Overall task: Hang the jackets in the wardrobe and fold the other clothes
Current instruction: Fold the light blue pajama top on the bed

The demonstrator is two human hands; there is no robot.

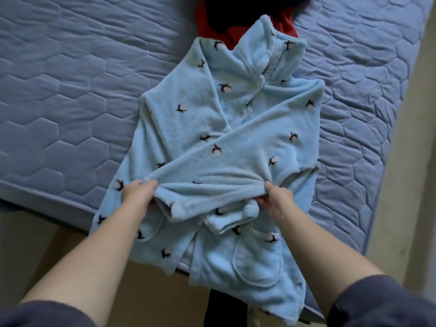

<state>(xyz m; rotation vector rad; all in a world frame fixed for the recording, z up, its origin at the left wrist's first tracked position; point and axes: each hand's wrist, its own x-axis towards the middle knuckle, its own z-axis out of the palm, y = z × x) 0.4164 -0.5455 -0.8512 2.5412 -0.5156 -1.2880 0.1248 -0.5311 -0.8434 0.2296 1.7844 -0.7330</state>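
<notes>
A pale blue fleece garment [236, 161] lies spread on the bed [59, 102], collar toward the far edge and hem toward the near edge, where its lower part hangs off the mattress over the floor [42, 246]. The fabric is plush and fuzzy, scattered with small motifs of a white puff with dark sprigs. Its stand-up collar [269, 53] has a thin white scalloped trim and small pale buttons run down the front below it. One sleeve is folded in from the left side of the bed. The other sleeve [271, 142] crosses over it as a broad diagonal band, from the right shoulder down toward the near left. Two rounded patch pockets with piped edges show on the hanging part, one on the right [257, 258] and one partly seen on the left [151, 232].

The left hand [139, 194] grips the cuff end of the diagonal sleeve, fingers curled under the fabric. The right hand [276, 199] pinches the same sleeve's lower edge further right, bunching it. A folded cuff [231, 220] pokes out between the two hands.

Beyond the collar, at the far edge, lie a red garment [285, 22] and something dark [236, 10].
</notes>
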